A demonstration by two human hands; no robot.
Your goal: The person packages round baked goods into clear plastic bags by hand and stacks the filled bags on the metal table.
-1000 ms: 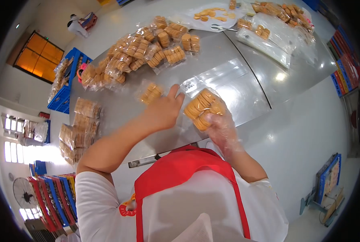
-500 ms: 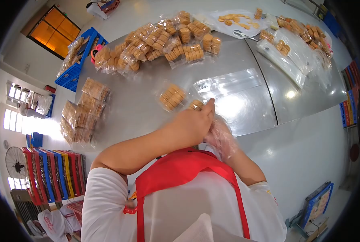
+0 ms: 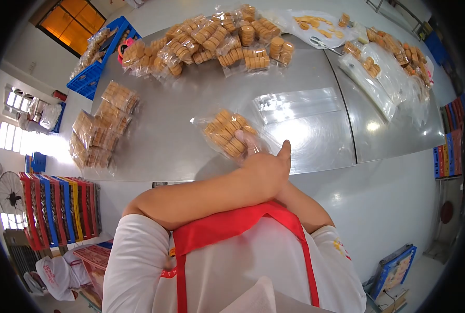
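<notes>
My right hand [image 3: 250,142], in a clear plastic glove, has its fingers pressed on a clear bag of round biscuits [image 3: 234,147] low over the metal table [image 3: 180,109]. More bagged biscuits [image 3: 223,116] show directly against it; where one pack ends and the other begins is unclear. My bare left hand [image 3: 270,168] crosses over my right wrist, one digit stretched up and apart, nothing visible in it; its other fingers are mostly hidden. Flat empty clear bags [image 3: 297,106] lie just beyond, to the right.
A heap of bagged biscuits [image 3: 201,41] lies along the far edge. Stacked packs [image 3: 104,122] stand at the left. Scissors [image 3: 323,46], loose biscuits [image 3: 316,23] and plastic bags [image 3: 370,78] are at the far right. A co-worker [image 3: 60,276] is at lower left.
My right hand has carried its bag left, to where the other pack lay. My left hand has moved slightly right and down, across the right wrist. The view has shifted.
</notes>
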